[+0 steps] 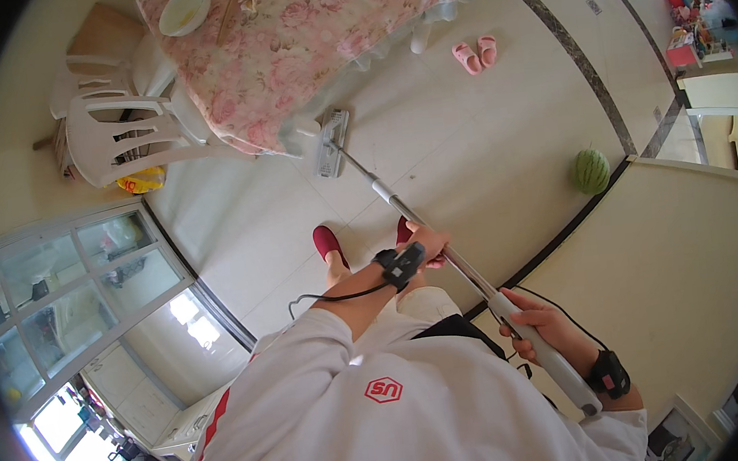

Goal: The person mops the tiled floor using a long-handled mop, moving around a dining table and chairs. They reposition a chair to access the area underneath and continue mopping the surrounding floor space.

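Observation:
A flat mop with a metal pole and pale grip runs slantwise from my right side to the floor ahead. Its grey rectangular head lies flat on the tiles beside the near corner of the draped table. My left hand is wrapped round the middle of the pole. Lower down, my right hand is closed on the thick pale handle at the upper end. Dark bands with devices sit on both wrists. My feet, in red slippers, stand behind the mop head.
A table with a pink floral cloth fills the upper left, with a white bowl on it. White plastic chairs stand at its left. Pink sandals and a watermelon lie on the right floor. A glazed sliding door is at left.

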Action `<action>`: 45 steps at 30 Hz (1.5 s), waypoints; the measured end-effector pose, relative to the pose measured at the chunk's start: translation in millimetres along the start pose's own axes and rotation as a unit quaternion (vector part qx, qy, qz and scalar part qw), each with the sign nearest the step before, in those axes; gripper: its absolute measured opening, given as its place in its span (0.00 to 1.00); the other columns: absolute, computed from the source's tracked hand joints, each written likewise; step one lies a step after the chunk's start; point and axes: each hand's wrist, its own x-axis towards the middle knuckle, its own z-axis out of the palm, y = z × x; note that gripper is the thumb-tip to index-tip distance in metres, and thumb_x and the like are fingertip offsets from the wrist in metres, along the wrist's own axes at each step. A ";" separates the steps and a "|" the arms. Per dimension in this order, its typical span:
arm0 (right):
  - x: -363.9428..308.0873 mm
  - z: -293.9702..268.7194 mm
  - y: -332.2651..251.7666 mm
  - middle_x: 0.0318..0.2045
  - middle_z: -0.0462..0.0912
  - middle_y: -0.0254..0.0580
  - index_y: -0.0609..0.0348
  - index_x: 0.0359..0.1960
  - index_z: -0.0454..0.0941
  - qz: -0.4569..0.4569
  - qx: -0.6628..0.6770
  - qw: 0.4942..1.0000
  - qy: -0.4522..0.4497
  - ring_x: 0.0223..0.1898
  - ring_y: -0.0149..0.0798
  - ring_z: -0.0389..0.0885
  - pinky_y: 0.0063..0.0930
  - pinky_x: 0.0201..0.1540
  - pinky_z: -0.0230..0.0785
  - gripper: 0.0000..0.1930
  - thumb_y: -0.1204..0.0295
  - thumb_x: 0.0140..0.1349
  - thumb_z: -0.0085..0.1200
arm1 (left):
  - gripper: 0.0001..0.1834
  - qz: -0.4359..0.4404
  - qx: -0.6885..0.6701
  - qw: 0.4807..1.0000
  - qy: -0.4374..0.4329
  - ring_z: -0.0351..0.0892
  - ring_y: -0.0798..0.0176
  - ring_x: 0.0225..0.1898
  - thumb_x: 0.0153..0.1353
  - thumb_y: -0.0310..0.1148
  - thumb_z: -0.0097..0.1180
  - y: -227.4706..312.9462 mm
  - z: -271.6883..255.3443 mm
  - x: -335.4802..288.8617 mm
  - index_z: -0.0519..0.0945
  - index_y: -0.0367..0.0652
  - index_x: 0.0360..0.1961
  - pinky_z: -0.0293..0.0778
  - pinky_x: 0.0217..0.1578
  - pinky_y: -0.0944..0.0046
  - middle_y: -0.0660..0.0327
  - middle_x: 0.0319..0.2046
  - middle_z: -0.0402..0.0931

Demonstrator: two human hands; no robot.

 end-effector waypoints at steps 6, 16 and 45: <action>-46.5 -40.1 34.0 0.31 0.73 0.47 0.47 0.66 0.55 -0.012 0.077 0.995 0.058 0.13 0.33 0.68 0.24 0.14 0.63 0.30 0.73 0.61 0.46 | 0.24 -0.017 0.131 0.984 -0.118 0.70 0.63 0.10 0.55 0.36 0.51 -31.8 71.2 22.5 0.56 0.27 0.41 0.71 0.09 0.64 0.51 0.22 0.75; -107.8 -78.8 44.9 0.30 0.74 0.53 0.44 0.64 0.60 -0.049 0.202 0.975 0.074 0.12 0.37 0.69 0.28 0.13 0.64 0.29 0.75 0.59 0.46 | 0.21 -0.038 0.117 0.977 -0.172 0.69 0.63 0.12 0.58 0.37 0.48 -0.6 157.9 -26.0 0.63 0.25 0.39 0.73 0.14 0.61 0.55 0.15 0.71; 61.3 -74.5 34.7 0.29 0.74 0.47 0.52 0.67 0.50 -0.106 0.269 0.953 -0.085 0.13 0.35 0.70 0.27 0.13 0.64 0.34 0.74 0.59 0.48 | 0.24 -0.010 0.315 0.947 0.064 0.77 0.59 0.23 0.52 0.38 0.50 43.4 38.0 86.4 0.62 0.27 0.42 0.73 0.19 0.62 0.51 0.25 0.75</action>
